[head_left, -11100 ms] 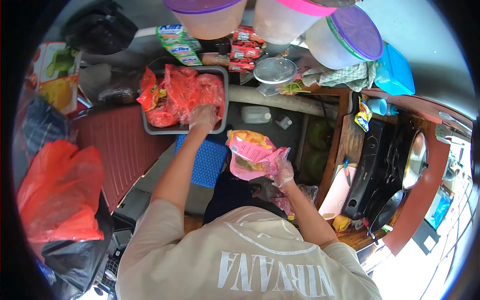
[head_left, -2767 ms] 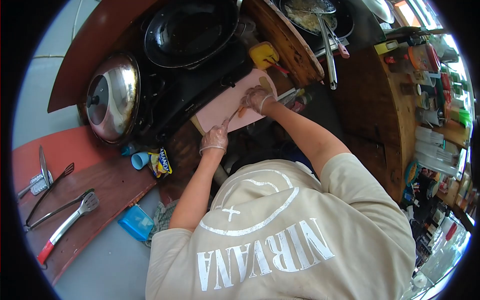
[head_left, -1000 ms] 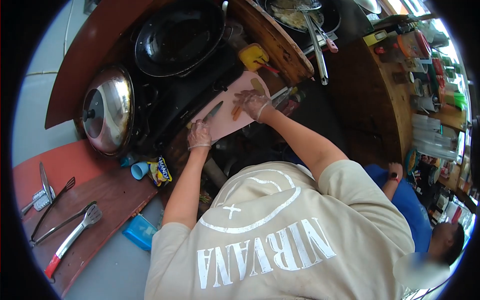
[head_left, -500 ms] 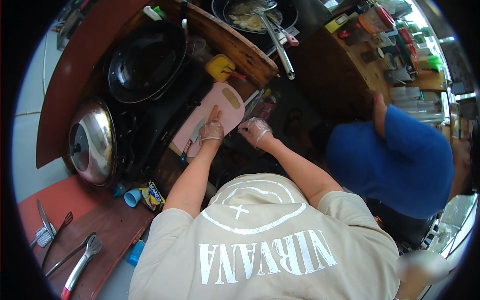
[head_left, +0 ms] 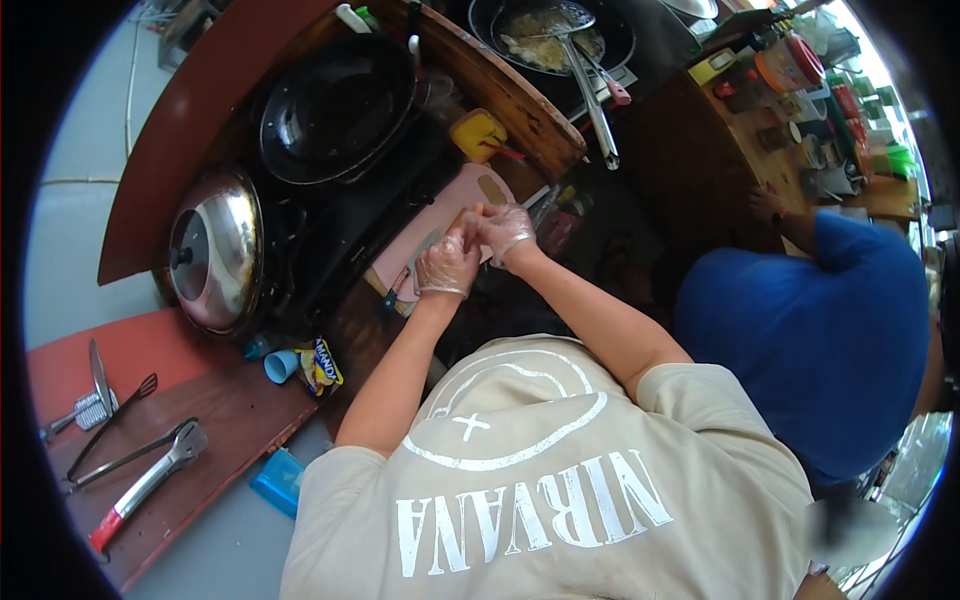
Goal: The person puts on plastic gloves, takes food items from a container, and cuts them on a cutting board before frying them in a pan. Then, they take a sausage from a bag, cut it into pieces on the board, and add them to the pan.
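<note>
Hands meet over pink board (head_left: 410, 252): left hand (head_left: 447, 264) & right hand (head_left: 503, 228), both gloved, fingers pinched together on small orange piece (head_left: 467, 211) at board's far-right end, knife (head_left: 415, 262) lying just left, long axis along board.

Curved wooden counter (head_left: 180, 130), grey floor (head_left: 70, 120), red-brown side shelf (head_left: 215, 420), bright daylight upper right
</note>
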